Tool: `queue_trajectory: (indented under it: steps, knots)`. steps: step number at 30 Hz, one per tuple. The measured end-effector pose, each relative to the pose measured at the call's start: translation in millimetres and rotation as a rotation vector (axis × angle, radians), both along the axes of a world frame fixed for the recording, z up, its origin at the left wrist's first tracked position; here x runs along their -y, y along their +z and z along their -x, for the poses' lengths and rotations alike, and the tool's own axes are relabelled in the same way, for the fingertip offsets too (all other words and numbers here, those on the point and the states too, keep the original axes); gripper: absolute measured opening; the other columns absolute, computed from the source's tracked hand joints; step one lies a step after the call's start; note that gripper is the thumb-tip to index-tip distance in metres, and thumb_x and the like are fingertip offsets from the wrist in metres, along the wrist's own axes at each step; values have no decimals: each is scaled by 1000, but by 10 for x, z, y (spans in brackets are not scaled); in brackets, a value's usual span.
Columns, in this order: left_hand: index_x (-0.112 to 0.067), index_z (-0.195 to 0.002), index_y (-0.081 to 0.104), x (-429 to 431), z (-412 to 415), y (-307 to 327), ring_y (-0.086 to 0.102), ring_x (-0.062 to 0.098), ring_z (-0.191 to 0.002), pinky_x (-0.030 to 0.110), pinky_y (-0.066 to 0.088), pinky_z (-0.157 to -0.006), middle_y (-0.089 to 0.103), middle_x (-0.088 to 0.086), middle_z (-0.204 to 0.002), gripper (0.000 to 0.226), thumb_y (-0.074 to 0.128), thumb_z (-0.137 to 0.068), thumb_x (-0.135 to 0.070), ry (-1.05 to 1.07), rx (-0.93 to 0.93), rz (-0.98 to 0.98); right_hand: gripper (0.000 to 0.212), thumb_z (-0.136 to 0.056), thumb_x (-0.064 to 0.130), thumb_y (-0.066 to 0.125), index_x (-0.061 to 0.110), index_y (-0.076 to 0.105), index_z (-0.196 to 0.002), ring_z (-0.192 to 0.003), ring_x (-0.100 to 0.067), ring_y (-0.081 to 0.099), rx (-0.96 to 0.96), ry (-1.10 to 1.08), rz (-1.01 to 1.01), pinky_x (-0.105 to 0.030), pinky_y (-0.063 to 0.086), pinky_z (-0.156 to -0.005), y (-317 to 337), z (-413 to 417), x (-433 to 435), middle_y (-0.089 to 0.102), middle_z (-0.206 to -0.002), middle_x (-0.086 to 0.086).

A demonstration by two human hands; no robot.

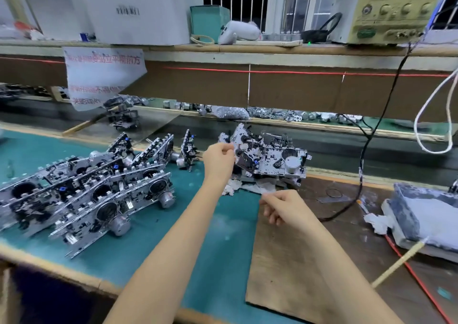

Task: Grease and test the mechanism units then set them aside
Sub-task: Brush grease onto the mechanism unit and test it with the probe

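A metal mechanism unit (270, 158) with a silver motor lies tilted on white rags at the middle back of the bench. My left hand (219, 156) grips its left end, fingers curled round the edge. My right hand (282, 206) hovers in front of the unit above the brown board, fingers loosely curled, holding nothing I can see. Several more mechanism units (86, 192) lie stacked on the green mat at the left.
A greasy grey tray (426, 214) with a wooden stick (399, 264) and rags sits at the right. A black cable (364, 155) and a red wire (418, 279) cross the bench. A power supply (389, 8) stands on the shelf above. Brown board (297, 274) lies in front.
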State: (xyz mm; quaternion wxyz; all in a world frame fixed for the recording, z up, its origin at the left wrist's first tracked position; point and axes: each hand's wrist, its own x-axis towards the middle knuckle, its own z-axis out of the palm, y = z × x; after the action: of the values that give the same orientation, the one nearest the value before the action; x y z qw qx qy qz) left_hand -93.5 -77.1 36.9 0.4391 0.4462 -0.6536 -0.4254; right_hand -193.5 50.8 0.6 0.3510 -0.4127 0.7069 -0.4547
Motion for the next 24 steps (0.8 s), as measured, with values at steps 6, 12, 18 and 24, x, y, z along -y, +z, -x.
queue_trajectory:
  steps: [6,12,18,24]
  knots:
    - [2,-117,58,132,-769,-83,51,34,-114,38,34,-97,56,19,-122,28,48,-93,-5,306,633,360,26,-96,20,48,4,65,-87,-38,-5,47,12,14,6,-14,37,-40,-33,-116,76,55,-57,-2]
    - [-2,-129,44,236,-1261,-161,35,36,-129,48,31,-106,39,19,-137,36,50,-95,-11,219,1288,35,23,-96,16,47,2,64,-86,-36,-3,46,16,-5,42,-13,35,-39,-11,-211,191,55,-58,-3]
    - [-2,-137,28,377,-1395,-190,45,39,-122,48,37,-98,44,23,-134,45,40,-95,-2,207,1315,39,25,-95,16,48,9,62,-76,-34,-2,47,-12,47,20,-13,34,-39,-80,-289,283,55,-56,-1]
    - [-2,-114,46,324,-1499,-207,52,35,-110,39,43,-85,53,18,-118,21,42,-94,-1,117,1364,233,26,-95,14,49,5,66,-77,-35,-3,46,-44,-16,146,-13,34,-40,-58,-292,311,54,-54,-2]
